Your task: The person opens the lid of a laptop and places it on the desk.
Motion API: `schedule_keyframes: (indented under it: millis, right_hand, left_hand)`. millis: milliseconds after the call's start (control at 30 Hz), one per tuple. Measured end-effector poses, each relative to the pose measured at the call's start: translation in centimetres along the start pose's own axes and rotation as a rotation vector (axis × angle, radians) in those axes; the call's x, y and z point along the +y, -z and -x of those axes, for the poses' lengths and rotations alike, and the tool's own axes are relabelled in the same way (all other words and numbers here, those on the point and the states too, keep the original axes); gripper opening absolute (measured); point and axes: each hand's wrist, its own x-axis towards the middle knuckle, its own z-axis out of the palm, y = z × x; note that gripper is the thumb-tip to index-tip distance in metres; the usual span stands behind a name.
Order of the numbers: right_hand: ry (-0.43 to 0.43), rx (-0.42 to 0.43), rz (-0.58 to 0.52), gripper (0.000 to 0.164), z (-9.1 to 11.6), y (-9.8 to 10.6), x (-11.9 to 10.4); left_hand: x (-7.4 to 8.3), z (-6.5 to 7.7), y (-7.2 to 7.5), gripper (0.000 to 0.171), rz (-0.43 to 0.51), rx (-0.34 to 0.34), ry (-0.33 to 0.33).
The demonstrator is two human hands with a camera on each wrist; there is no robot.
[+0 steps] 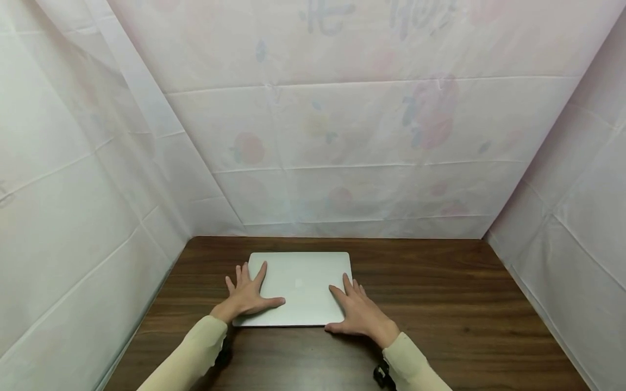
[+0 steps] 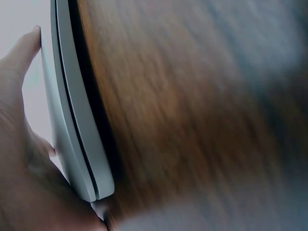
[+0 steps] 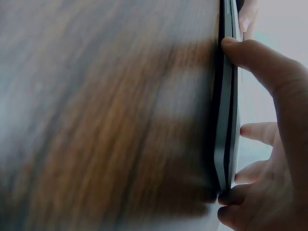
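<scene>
Left hand (image 1: 249, 294) and right hand (image 1: 362, 315) touch the laptop (image 1: 313, 282) (it's closed).

Soft light, faint glare on tabletop (image 1: 303, 361), wrist views partly blurred

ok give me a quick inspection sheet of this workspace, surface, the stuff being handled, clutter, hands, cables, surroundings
Surface: dark brown wood-grain table, its far edge meeting the back sheet.
Job's things: one silver laptop, closed, lying flat, with a faint pale mark in the middle of its top.
Clutter: nothing seen.
Left hand: fingers spread at the laptop's left side, thumb and index finger over its top.
Right hand: at the right side, thumb against the front edge, index finger over the top.
Cables: nothing seen.
Surroundings: pale, creased sheets on three sides, the back one with faded pink and blue prints; pale sleeves on both arms.
</scene>
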Motion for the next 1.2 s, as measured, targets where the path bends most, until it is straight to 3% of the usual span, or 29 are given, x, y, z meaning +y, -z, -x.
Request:
schedule_keyframes:
  millis: [1200]
  right_hand:
    - [-0.062,0.011,0.000,0.099,2.7,1.1,3.0]
  left_hand:
    - [4.3,-0.6,-1.8,0.128,0.003,0.005,-0.020]
